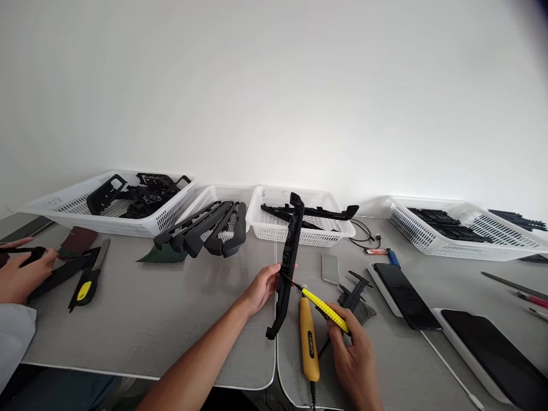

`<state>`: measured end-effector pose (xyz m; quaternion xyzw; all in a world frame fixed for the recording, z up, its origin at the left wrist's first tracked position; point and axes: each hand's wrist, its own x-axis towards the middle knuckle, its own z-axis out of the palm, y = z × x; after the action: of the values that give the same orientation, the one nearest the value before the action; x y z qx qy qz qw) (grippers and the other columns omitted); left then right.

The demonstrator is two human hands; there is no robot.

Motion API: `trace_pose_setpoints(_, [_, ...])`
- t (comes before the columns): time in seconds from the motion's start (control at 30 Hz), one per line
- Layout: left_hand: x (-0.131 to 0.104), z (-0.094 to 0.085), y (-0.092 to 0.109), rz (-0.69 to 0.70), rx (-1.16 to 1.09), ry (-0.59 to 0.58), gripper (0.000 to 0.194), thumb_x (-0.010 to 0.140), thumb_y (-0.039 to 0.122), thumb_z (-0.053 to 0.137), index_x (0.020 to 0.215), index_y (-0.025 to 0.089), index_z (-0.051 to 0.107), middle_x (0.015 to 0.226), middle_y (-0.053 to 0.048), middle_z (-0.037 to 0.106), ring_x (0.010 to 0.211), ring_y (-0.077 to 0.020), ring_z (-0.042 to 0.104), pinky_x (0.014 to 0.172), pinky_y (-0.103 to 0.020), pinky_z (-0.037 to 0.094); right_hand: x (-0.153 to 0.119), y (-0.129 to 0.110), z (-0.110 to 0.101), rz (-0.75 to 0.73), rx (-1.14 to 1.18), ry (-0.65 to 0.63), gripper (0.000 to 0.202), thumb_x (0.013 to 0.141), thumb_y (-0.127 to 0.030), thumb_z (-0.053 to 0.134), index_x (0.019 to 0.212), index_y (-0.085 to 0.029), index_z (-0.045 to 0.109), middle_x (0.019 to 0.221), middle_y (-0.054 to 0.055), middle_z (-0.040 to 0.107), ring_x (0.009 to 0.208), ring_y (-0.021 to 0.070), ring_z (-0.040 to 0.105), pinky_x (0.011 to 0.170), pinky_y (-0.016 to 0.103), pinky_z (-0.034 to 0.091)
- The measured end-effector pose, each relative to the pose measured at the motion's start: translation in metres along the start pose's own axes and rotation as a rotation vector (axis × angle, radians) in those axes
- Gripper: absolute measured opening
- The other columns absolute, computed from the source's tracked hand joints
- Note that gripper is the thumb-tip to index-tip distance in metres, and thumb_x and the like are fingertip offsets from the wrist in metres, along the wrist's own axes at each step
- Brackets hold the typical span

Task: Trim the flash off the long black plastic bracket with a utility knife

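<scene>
My left hand [262,290] is closed around the lower middle of a long black plastic trim piece [290,251], which stands nearly upright with its ribbed side facing me. In my right hand [353,348] is a yellow utility knife [325,310], its thin dark tip at the trim piece just beside my left fingers. Whether the tip touches the plastic I cannot tell. Under the knife lies a yellow-handled corded tool [309,342]. Black calipers [355,290] rest just beyond my right hand.
White baskets of black parts line the wall: left [128,225], middle [299,235], right [428,245]. Long trim pieces [209,225] lean across another. Two phones [405,294] lie right. At left, a co-worker's hands [25,274] hold a dark part near a yellow-black knife [88,285].
</scene>
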<state>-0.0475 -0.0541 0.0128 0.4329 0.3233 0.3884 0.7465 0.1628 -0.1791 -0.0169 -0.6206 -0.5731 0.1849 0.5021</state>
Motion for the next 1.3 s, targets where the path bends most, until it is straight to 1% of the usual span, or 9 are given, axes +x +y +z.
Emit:
trace_pose_setpoints(0.13, [-0.001, 0.0, 0.002, 0.007, -0.014, -0.019, 0.065, 0.089, 0.062, 0.058, 0.129, 0.014, 0.075, 0.093, -0.01, 0.073, 0.085, -0.0223, 0.06, 0.07, -0.027, 0.043, -0.002, 0.002, 0.0, -0.018, 0.013, -0.047, 0.035, 0.1, -0.044, 0.056, 0.115, -0.02, 0.076, 0.11, 0.008, 0.078, 0.1, 0.0241, 0.074, 0.081, 0.028, 0.059])
trace_pose_setpoints(0.33, [-0.001, 0.001, 0.004, 0.005, -0.025, -0.005, 0.061, 0.087, 0.061, 0.065, 0.125, 0.014, 0.077, 0.094, -0.011, 0.074, 0.085, -0.0218, 0.062, 0.072, -0.027, 0.045, -0.002, 0.003, -0.001, 0.031, -0.007, -0.006, 0.039, 0.101, -0.05, 0.056, 0.115, -0.019, 0.075, 0.11, 0.01, 0.077, 0.094, 0.0238, 0.073, 0.078, 0.029, 0.059])
trace_pose_setpoints(0.5, [0.004, -0.002, -0.001, 0.022, -0.04, -0.059, 0.061, 0.083, 0.057, 0.072, 0.124, 0.013, 0.077, 0.092, -0.011, 0.074, 0.075, -0.0192, 0.062, 0.066, -0.027, 0.045, -0.002, 0.001, -0.002, 0.051, 0.0, -0.02, 0.04, 0.101, -0.052, 0.055, 0.114, -0.02, 0.074, 0.107, 0.009, 0.077, 0.097, 0.0248, 0.072, 0.079, 0.029, 0.058])
trace_pose_setpoints(0.63, [0.007, -0.005, -0.004, 0.038, -0.03, -0.077, 0.058, 0.082, 0.052, 0.075, 0.125, 0.013, 0.076, 0.082, -0.007, 0.07, 0.067, -0.0163, 0.059, 0.065, -0.028, 0.045, -0.002, 0.0, -0.002, 0.036, 0.027, -0.048, 0.041, 0.1, -0.052, 0.056, 0.116, -0.019, 0.073, 0.107, 0.009, 0.078, 0.096, 0.0245, 0.073, 0.081, 0.029, 0.058])
trace_pose_setpoints(0.77, [0.006, -0.005, -0.004, 0.046, -0.018, -0.085, 0.056, 0.083, 0.051, 0.076, 0.125, 0.013, 0.077, 0.082, -0.005, 0.066, 0.068, -0.0148, 0.057, 0.065, -0.027, 0.044, -0.001, -0.001, -0.002, 0.055, 0.004, -0.012, 0.041, 0.1, -0.053, 0.055, 0.111, -0.018, 0.074, 0.097, 0.007, 0.077, 0.086, 0.0227, 0.072, 0.075, 0.028, 0.057])
trace_pose_setpoints(0.97, [0.007, -0.007, -0.005, 0.039, -0.006, -0.083, 0.057, 0.084, 0.054, 0.077, 0.125, 0.015, 0.077, 0.081, -0.004, 0.066, 0.067, -0.0148, 0.057, 0.064, -0.027, 0.044, -0.002, -0.004, -0.003, 0.028, 0.0, -0.026, 0.039, 0.1, -0.051, 0.055, 0.111, -0.018, 0.074, 0.104, 0.008, 0.078, 0.087, 0.0223, 0.072, 0.076, 0.027, 0.057])
trace_pose_setpoints(1.07, [0.008, -0.008, -0.008, 0.033, 0.009, -0.083, 0.059, 0.083, 0.057, 0.078, 0.125, 0.015, 0.077, 0.081, -0.004, 0.066, 0.067, -0.0145, 0.058, 0.064, -0.026, 0.044, -0.002, -0.004, -0.003, 0.025, -0.019, 0.006, 0.039, 0.1, -0.05, 0.055, 0.109, -0.018, 0.074, 0.097, 0.008, 0.078, 0.081, 0.0213, 0.071, 0.073, 0.027, 0.057])
trace_pose_setpoints(1.23, [0.008, -0.008, -0.008, 0.031, 0.011, -0.077, 0.061, 0.083, 0.058, 0.079, 0.126, 0.014, 0.076, 0.083, -0.005, 0.067, 0.067, -0.0143, 0.058, 0.063, -0.027, 0.043, -0.003, -0.003, -0.003, -0.009, 0.003, -0.035, 0.037, 0.1, -0.048, 0.055, 0.113, -0.019, 0.074, 0.104, 0.009, 0.078, 0.092, 0.0238, 0.074, 0.078, 0.028, 0.059])
trace_pose_setpoints(1.3, [0.008, -0.007, -0.007, 0.034, 0.007, -0.072, 0.062, 0.083, 0.058, 0.079, 0.126, 0.013, 0.076, 0.082, -0.004, 0.067, 0.067, -0.0145, 0.058, 0.063, -0.027, 0.044, -0.003, -0.003, -0.002, 0.001, -0.001, -0.016, 0.037, 0.1, -0.049, 0.055, 0.112, -0.019, 0.074, 0.1, 0.008, 0.078, 0.088, 0.023, 0.073, 0.076, 0.028, 0.059])
